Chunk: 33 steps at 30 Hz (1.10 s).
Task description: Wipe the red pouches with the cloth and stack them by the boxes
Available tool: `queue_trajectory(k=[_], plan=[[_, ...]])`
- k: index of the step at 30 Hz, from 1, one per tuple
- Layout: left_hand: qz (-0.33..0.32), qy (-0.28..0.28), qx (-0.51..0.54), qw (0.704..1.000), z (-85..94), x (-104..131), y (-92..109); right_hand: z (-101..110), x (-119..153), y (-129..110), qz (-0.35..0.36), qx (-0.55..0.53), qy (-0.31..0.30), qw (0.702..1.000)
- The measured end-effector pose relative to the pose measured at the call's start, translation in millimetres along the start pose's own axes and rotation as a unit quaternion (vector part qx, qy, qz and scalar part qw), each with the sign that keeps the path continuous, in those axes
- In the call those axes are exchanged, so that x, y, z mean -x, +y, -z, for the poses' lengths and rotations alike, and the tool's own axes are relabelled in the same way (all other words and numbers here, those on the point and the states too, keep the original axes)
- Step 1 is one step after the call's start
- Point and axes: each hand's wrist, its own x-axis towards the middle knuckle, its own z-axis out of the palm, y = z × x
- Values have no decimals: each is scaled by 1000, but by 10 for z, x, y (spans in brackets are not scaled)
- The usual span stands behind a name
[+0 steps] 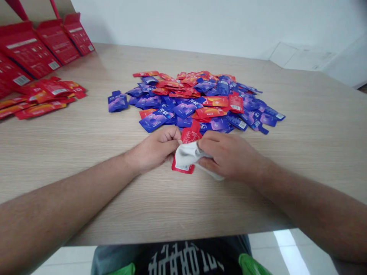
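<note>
A red sachet [191, 133] with a white label lies in front of me, its narrow spout end pointing away. My left hand [157, 148] pinches the sachet's left edge with curled fingers. In my right hand [229, 154] is a bunched white cloth [186, 152], gripped between thumb and fingers and lying over the middle of the sachet. Part of the cloth hangs below that hand. Just beyond both hands spreads a heap of purple sachets [156, 119] and red-orange sachets [210, 112].
Red cartons [28, 49] with open flaps stand at the far left of the wooden table [114, 214]. A pile of red sachets [46, 109] lies before them. One purple sachet [117, 102] sits left of the heap. A white wall rises behind the table.
</note>
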Motion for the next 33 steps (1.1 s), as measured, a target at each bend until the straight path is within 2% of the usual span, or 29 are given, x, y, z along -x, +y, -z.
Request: queue_trajectory(k=[3,5,7,10,12,15,17,18,21,23,26,28,30,33], plan=[[9,-6,-3,1000,-5,20,19,-20,-26,182,-90,17,74,993],[14,-8,-4,1000,-11,27,29,-29,-34,224,-103,12,95,990],[14,-4,-5,1000,-12,24,29,-28,-24,149,-73,-7,69,995],[7,5,3,1000,-6,7,19,-10,1,-27,16,-24,-19,999],[7,5,10,1000,-6,1,15,5,6,-49,23,-14,-30,999],[13,10,22,1000,-19,5,19,14,-8,54,-66,19,27,997],[16,15,30,999,-31,11,21,11,-14,86,-100,29,48,993],[16,18,35,999,-35,12,21,7,-12,68,-89,25,42,995],[15,21,45,999,-35,8,13,-2,4,-53,7,1,-11,1000],[13,14,37,999,-30,5,11,-3,8,-81,27,-2,-22,999],[14,7,25,1000,-28,8,16,1,-5,17,-70,21,32,997],[14,12,25,1000,-32,12,20,3,-12,67,-109,30,57,992],[12,20,27,999,-36,14,22,2,-7,32,-79,23,39,996],[11,23,33,999,-37,11,21,2,8,-91,24,1,-15,1000]])
